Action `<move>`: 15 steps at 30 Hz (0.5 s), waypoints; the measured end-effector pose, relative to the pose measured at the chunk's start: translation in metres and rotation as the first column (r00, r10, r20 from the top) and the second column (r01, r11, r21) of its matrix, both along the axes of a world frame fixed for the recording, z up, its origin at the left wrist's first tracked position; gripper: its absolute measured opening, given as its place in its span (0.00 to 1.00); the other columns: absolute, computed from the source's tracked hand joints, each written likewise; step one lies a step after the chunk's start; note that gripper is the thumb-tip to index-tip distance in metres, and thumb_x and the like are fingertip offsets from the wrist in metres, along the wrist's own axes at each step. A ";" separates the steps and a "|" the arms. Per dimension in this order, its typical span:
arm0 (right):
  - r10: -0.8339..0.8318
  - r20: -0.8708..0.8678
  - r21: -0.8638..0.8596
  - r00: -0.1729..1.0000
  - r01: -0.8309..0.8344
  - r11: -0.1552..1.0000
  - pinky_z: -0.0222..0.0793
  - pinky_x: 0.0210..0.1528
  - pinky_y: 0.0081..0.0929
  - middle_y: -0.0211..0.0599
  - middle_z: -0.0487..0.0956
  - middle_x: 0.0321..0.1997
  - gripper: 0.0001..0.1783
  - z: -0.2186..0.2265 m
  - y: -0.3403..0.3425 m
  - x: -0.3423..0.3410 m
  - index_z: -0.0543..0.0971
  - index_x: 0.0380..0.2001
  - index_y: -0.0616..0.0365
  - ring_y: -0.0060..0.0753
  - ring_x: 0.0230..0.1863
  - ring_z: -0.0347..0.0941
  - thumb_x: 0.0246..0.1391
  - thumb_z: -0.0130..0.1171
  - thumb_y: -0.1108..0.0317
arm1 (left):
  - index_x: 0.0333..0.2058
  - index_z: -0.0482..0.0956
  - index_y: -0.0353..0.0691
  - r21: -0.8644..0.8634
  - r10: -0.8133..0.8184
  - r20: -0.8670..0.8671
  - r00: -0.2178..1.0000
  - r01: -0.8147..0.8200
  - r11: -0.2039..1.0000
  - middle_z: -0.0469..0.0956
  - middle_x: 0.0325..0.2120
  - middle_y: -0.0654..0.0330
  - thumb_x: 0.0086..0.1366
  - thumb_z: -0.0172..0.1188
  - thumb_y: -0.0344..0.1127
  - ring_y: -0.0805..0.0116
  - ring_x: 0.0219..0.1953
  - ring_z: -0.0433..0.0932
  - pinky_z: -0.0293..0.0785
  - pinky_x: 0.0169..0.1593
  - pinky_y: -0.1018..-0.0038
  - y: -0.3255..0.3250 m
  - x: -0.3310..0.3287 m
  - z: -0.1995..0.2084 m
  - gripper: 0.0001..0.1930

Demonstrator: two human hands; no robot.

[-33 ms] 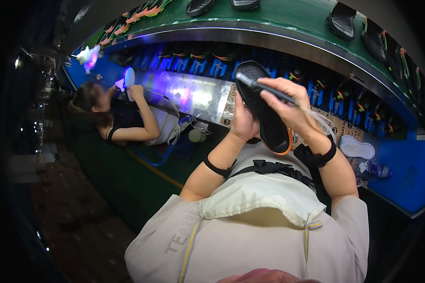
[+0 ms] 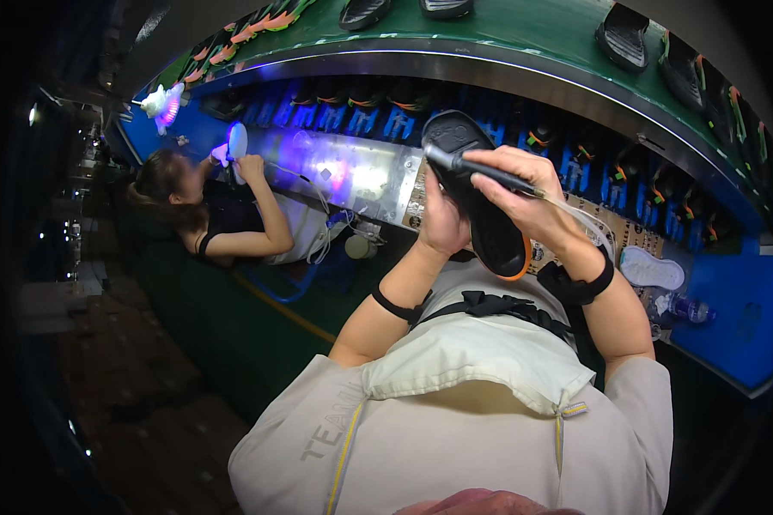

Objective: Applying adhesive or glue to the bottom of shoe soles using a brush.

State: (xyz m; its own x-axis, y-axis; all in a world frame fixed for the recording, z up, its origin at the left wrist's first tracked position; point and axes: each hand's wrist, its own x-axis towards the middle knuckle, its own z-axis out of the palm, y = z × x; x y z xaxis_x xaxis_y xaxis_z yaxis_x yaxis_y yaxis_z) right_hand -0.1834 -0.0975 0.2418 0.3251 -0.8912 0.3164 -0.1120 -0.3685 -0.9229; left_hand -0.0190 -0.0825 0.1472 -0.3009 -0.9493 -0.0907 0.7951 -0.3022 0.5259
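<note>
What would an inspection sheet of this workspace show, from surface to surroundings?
Surface: metal plate, with patterned board to its right.
Handled things: black sole, orange at its near end; pen-shaped tool at its far end.
Clutter: white sole and plastic bottle at right.
Hands: left hand holds the black sole; right hand grips the tool.
Cables: pale cable runs from the tool.
Surroundings: co-worker at left; green shelf beyond.
</note>
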 end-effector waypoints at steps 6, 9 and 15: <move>-0.020 0.218 0.209 0.976 -0.026 0.978 0.76 0.43 0.23 0.33 0.85 0.36 0.13 0.001 -0.005 -0.012 0.86 0.45 0.62 0.23 0.38 0.80 0.56 0.67 0.72 | 0.64 0.71 0.43 0.028 0.023 -0.039 0.999 -0.022 0.999 0.77 0.59 0.54 0.74 0.33 0.71 0.56 0.60 0.77 0.72 0.66 0.56 -0.004 0.003 0.012 0.40; 0.030 -0.117 -0.318 0.993 -0.066 0.946 0.76 0.42 0.30 0.40 0.84 0.34 0.13 0.002 -0.004 -0.008 0.86 0.42 0.60 0.38 0.34 0.81 0.52 0.69 0.73 | 0.66 0.69 0.44 -0.030 0.101 0.018 0.995 -0.100 0.995 0.75 0.62 0.54 0.75 0.31 0.70 0.57 0.62 0.75 0.69 0.69 0.56 -0.007 0.003 0.007 0.40; -0.005 -0.049 -0.160 0.999 -0.003 0.987 0.75 0.43 0.33 0.42 0.85 0.35 0.14 0.005 -0.003 -0.019 0.87 0.42 0.61 0.40 0.36 0.80 0.50 0.71 0.73 | 0.65 0.71 0.46 -0.090 0.056 -0.156 0.986 -0.071 0.993 0.76 0.61 0.54 0.72 0.37 0.70 0.56 0.61 0.77 0.73 0.67 0.56 -0.017 0.012 0.017 0.38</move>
